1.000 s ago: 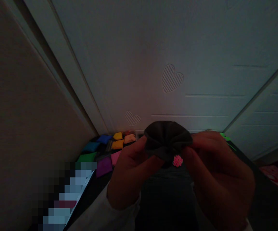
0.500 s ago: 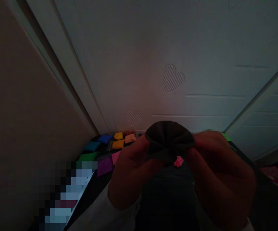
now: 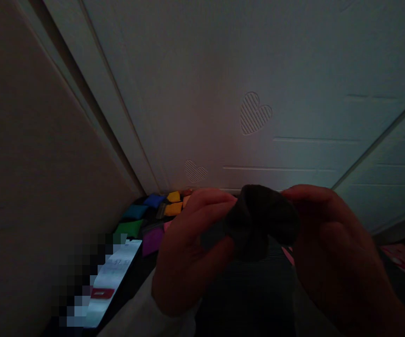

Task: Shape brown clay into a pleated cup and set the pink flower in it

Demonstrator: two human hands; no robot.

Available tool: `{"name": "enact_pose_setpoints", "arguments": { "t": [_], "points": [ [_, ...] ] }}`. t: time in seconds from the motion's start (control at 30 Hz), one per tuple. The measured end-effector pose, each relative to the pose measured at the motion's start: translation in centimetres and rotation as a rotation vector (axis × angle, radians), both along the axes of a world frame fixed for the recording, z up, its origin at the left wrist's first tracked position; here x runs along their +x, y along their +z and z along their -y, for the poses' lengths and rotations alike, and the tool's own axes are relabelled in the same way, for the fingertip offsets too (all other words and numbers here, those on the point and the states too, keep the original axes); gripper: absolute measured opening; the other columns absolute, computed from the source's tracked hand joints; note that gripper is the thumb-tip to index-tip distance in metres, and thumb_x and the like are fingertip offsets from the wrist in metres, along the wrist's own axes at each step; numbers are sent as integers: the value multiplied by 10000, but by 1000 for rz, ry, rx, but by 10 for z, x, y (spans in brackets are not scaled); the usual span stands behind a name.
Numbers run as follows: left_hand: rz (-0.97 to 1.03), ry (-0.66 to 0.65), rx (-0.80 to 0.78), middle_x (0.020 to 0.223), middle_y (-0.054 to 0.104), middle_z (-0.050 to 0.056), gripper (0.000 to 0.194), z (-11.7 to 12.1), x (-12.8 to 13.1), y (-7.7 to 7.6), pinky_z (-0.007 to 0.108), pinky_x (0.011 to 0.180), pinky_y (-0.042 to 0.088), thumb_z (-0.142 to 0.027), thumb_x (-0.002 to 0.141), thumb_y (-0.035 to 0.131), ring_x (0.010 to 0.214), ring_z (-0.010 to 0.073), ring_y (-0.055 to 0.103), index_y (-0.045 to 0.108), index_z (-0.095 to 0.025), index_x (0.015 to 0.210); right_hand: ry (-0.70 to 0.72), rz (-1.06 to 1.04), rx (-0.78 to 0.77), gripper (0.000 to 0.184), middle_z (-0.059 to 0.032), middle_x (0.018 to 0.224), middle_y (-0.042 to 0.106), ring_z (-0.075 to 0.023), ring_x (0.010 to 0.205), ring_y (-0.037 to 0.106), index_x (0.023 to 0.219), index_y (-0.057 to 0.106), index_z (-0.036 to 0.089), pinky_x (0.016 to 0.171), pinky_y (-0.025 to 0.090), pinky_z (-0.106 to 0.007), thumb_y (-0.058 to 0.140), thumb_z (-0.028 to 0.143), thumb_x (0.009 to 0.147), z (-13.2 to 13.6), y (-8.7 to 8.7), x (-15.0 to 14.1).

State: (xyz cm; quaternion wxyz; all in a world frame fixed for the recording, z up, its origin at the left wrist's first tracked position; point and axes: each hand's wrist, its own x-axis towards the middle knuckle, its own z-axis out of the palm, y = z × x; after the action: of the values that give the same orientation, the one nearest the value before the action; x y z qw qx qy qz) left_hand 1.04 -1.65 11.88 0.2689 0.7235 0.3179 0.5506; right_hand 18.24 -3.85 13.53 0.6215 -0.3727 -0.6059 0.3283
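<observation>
Between my two hands is a dark, soft, pleated piece [image 3: 258, 220], its folds gathered toward the lower middle; it looks like soft modelling clay or cloth, and the dim light hides which. My left hand [image 3: 193, 255] pinches its left edge, thumb below and fingers above. On the right side my right hand [image 3: 344, 255] grips the other edge, its index finger along the top and the lower fingers in shadow. The piece is held up above the dark tabletop [image 3: 244, 299]. A pink strip [image 3: 287, 255] shows in part beside my right hand.
Coloured packets lie at the back left: blue [image 3: 154, 201], teal [image 3: 135, 211], green [image 3: 128, 229], purple [image 3: 152, 241] and yellow [image 3: 173, 196]. A lit phone-like screen [image 3: 113, 276] leans at the left. A white panel with hearts [image 3: 255, 113] rises behind the table.
The dark piece has tilted and bunched, shifting slightly right and down. My right hand has moved right and lower, my left fingers have come up over the edge. The pink crumpled bit is now hidden.
</observation>
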Motion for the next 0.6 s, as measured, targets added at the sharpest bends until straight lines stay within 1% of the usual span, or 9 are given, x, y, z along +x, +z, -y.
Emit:
{"name": "enact_pose_setpoints", "arguments": {
  "t": [0.07, 0.13, 0.23, 0.33, 0.47, 0.57, 0.6],
  "points": [
    [-3, 7, 30, 1063, 618, 2, 380, 1, 1, 3, 367, 899, 438, -156, 735, 658, 993, 210, 563, 634, -350, 1061, 48, -58, -60, 281, -18, 860, 614, -180, 726, 592, 1041, 587, 347, 533, 496, -273, 571, 474, 791, 2, 2, -2],
    [-17, 1, 70, 1057, 616, 14, 324, 0, 2, 4, 376, 906, 430, -172, 729, 663, 1035, 229, 542, 659, -334, 1010, 71, -60, -90, 254, 1, 872, 620, -159, 749, 597, 1012, 597, 350, 575, 513, -240, 631, 403, 766, 4, 3, -5],
    [-46, -25, 117, 1069, 611, 26, 313, -1, 2, 5, 396, 923, 419, -210, 732, 658, 1048, 242, 529, 657, -327, 1023, 80, -73, -139, 206, 10, 875, 639, -154, 794, 616, 972, 615, 341, 624, 527, -219, 636, 369, 769, 4, 5, -7],
    [-57, -56, 98, 1079, 604, 35, 301, -1, 1, 7, 389, 911, 433, -241, 743, 647, 1043, 241, 533, 653, -314, 1035, 139, -87, -183, 184, 9, 863, 656, -163, 789, 639, 952, 615, 330, 620, 539, -222, 626, 381, 776, 3, 4, -4],
    [-52, -94, 48, 1050, 615, 16, 303, 3, -1, 10, 328, 900, 445, -234, 736, 656, 1058, 214, 531, 648, -308, 1030, 245, -54, -223, 140, 21, 813, 669, -129, 696, 647, 921, 614, 305, 547, 529, -174, 626, 305, 782, 0, 3, 5],
    [-60, -121, 1, 1062, 623, -12, 367, 5, 0, 11, 270, 873, 460, -199, 734, 665, 1037, 179, 549, 631, -334, 1073, 263, 12, -189, 122, 31, 783, 662, -114, 662, 650, 912, 615, 298, 528, 528, -162, 580, 236, 813, -1, 5, 13],
    [-59, -132, -16, 1070, 625, -23, 398, 6, 0, 12, 254, 863, 465, -184, 731, 670, 1026, 169, 556, 624, -352, 1089, 272, 64, -163, 150, 30, 789, 665, -116, 668, 654, 917, 615, 296, 540, 534, -168, 575, 200, 809, -1, 6, 15]
  ]
}}
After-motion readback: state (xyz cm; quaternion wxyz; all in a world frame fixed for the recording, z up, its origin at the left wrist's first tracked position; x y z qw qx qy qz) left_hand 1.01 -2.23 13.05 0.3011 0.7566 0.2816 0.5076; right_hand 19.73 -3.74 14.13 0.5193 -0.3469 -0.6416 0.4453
